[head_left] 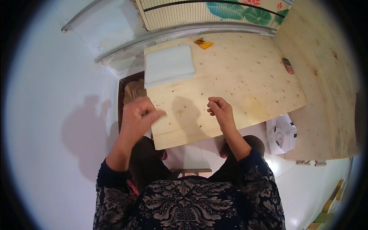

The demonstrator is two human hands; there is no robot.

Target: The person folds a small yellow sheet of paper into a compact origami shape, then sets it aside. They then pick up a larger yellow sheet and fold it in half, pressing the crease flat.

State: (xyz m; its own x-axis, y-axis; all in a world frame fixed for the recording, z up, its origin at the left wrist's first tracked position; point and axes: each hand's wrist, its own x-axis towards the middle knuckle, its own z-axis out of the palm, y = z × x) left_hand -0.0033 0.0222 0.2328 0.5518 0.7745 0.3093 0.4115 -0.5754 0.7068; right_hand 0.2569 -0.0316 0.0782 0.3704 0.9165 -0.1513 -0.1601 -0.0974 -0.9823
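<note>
Over the left front part of the wooden tabletop (pixel 226 76) I hold my left hand (pixel 140 114), slightly blurred. Its fingers curl inward and the thumb points right; whatever they may grip is hidden. My right hand (pixel 222 112) is raised above the middle of the front edge, thumb and index finger pinched together and the other fingers bent. Anything in that pinch is too small to make out. A stack of translucent white sheets (pixel 170 64) lies flat at the far left corner, beyond my left hand.
A folded yellow piece (pixel 204 43) lies at the back edge, and a red mobile phone (pixel 288 66) at the right. An upright wooden panel (pixel 326 73) borders the right side. A white plastic bag (pixel 281 132) hangs below the front right; brown paper (pixel 134 91) is left of the table.
</note>
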